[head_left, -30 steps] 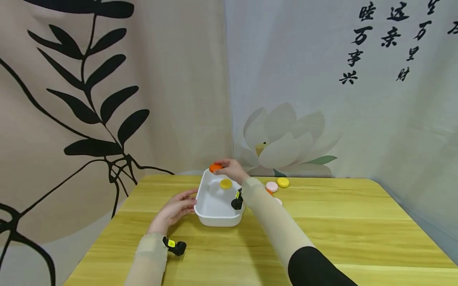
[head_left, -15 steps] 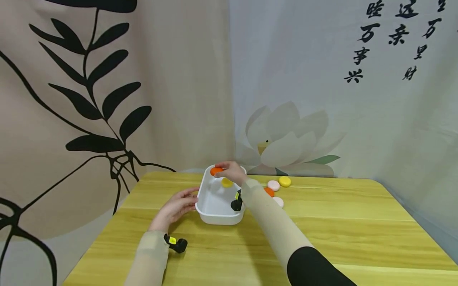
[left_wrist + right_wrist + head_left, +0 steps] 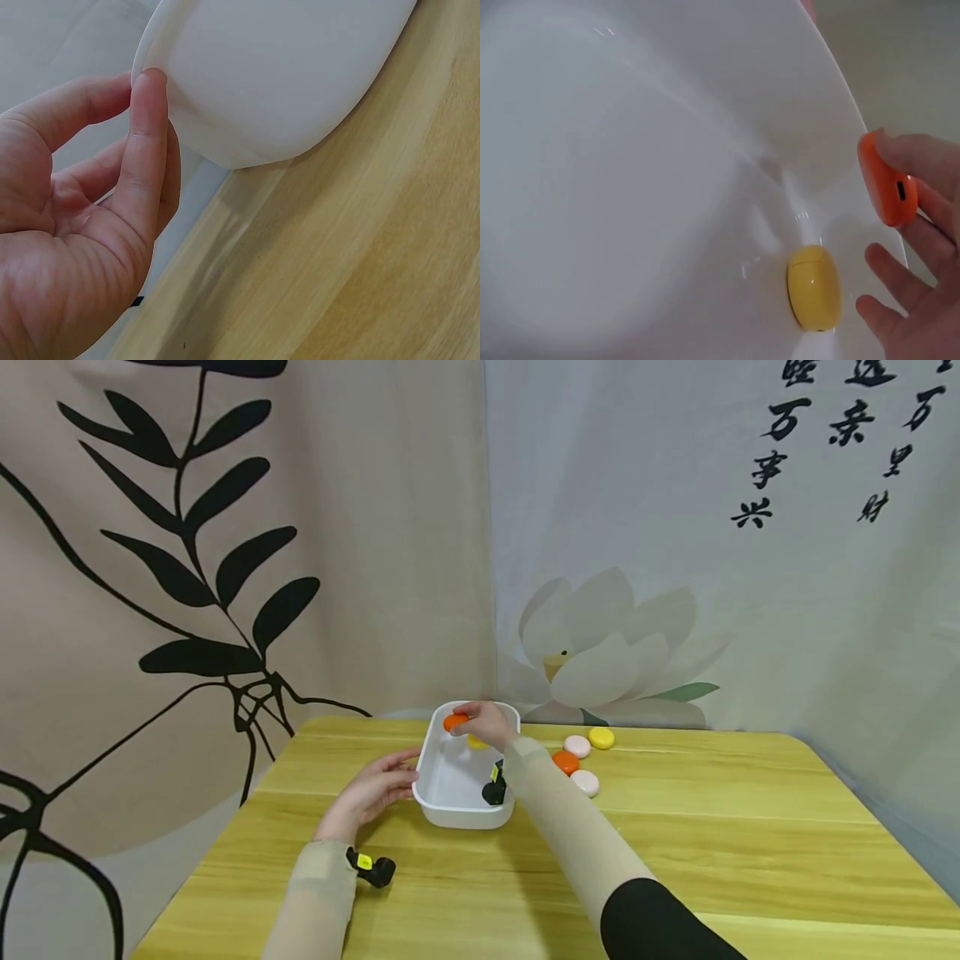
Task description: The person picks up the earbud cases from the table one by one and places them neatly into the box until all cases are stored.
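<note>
Close to a yellow case (image 3: 814, 289), right hand (image 3: 486, 724) pinches orange case (image 3: 883, 184), left hand (image 3: 378, 787) grips tray (image 3: 461, 817).

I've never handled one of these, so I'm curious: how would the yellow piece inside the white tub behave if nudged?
The yellow piece probably feels stiff, since its rounded shell shows no sag. Its shiny highlights suggest it may be slippery. With curved sides on the smooth white tub, it would likely slide or rock.
</note>
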The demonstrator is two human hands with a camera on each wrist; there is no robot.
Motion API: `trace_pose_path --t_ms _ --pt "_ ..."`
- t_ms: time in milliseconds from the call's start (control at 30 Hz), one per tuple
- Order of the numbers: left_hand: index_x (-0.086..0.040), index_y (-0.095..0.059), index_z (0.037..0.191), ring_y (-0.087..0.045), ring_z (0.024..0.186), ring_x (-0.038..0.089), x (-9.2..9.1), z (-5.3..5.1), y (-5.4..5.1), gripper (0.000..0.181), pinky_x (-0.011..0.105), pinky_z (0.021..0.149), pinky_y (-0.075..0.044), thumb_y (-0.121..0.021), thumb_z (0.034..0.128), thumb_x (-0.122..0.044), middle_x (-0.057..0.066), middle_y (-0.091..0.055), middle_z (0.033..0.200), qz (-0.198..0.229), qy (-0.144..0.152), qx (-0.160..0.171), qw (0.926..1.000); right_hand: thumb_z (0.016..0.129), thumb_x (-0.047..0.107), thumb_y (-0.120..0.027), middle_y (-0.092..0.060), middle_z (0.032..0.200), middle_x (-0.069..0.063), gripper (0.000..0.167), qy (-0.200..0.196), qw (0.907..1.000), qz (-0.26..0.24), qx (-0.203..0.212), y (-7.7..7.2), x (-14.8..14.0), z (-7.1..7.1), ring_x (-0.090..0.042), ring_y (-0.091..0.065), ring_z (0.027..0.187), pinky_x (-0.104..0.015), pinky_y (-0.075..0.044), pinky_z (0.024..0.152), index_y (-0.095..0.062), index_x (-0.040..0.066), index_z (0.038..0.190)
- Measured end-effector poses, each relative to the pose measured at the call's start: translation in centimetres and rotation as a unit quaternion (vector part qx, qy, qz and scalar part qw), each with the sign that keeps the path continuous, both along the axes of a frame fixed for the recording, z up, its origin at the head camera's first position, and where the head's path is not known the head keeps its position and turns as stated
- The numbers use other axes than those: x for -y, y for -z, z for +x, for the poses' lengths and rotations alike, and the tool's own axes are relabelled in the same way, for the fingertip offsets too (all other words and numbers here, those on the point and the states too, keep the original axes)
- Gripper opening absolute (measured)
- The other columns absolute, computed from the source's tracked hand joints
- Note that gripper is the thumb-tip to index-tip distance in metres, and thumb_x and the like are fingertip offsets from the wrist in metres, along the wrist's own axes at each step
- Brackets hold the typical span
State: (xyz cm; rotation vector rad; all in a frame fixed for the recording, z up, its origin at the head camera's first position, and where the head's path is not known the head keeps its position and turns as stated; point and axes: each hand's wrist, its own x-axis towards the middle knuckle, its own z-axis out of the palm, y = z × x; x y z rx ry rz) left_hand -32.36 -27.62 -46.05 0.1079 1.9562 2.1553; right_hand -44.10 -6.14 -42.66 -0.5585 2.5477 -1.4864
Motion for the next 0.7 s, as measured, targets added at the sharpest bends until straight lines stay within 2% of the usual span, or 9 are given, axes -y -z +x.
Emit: trace_pose_path --t_ms 300,533,700 --pt "0.004 -0.034 0.146 -0.063 0.081 0.017 0.04 0.18 -0.21 0.056 0.025 0.074 -0.056 -0.056 0.0946 0.002 0.028 -0.052 0.122 0.001 0.004 0.001 1.0 0.083 0.013 -0.076 -0.067 0.115 -0.007 0.039 0.011 0.9999 0.012 0.002 0.24 0.41 0.4 -0.022 -0.057 0.1 -0.034 -0.047 0.092 -0.068 0.006 0.12" --pt "0.005 -0.034 0.146 -0.063 0.081 0.017 0.06 0.23 -0.1 0.058 0.025 0.075 -0.056 -0.058 0.0942 0.001 0.017 -0.058 0.112 -0.001 0.006 0.0 1.0 0.083 0.013 -0.076 -0.067 0.117 -0.008 0.039 0.008 0.9994 0.033 0.002 0.28 0.38 0.78 -0.022 -0.057 0.103 -0.034 -0.047 0.095 -0.068 0.004 0.12" --pt "0.005 -0.033 0.146 -0.063 0.082 0.016 0.03 0.15 -0.13 0.058 0.025 0.075 -0.056 -0.058 0.0942 0.0 0.014 -0.059 0.111 -0.001 0.01 -0.008 0.9999 0.083 0.013 -0.076 -0.067 0.118 -0.008 0.04 0.001 0.999 0.043 -0.006 0.11 0.32 0.72 -0.022 -0.058 0.105 -0.033 -0.047 0.096 -0.067 0.004 0.121"
